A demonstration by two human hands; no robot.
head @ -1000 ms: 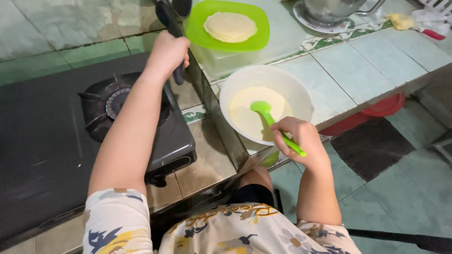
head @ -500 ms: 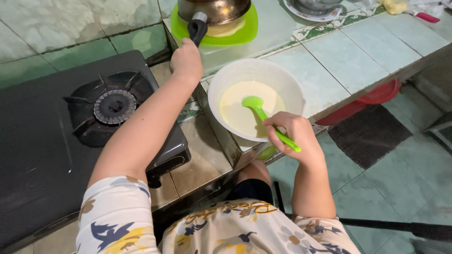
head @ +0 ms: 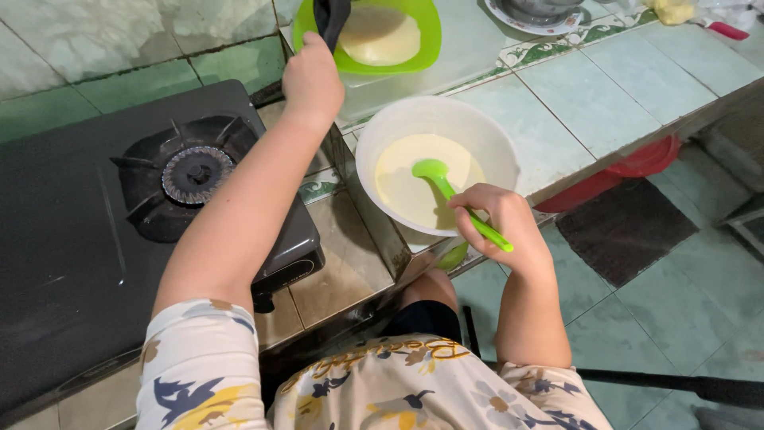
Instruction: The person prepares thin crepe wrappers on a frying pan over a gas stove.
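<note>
My left hand (head: 312, 80) grips a black pan handle (head: 329, 17) that runs off the top edge; the pan itself is out of view. Just beyond it sits a green plate (head: 426, 32) with pale flat cakes (head: 380, 35) stacked on it. My right hand (head: 497, 221) holds a green ladle (head: 446, 191) whose scoop rests in pale batter (head: 414, 183) inside a white bowl (head: 398, 118) at the counter's front edge.
A black gas stove (head: 79, 239) with a bare burner (head: 191, 172) stands to the left on a lower tiled shelf. Further along the tiled counter (head: 605, 87) sit a round plate with a metal pot (head: 535, 11) and a red tub (head: 637, 163) below.
The pan that hung over the green plate has gone out of view at the top, leaving the stacked cakes uncovered. My right hand and ladle stay in the bowl.
</note>
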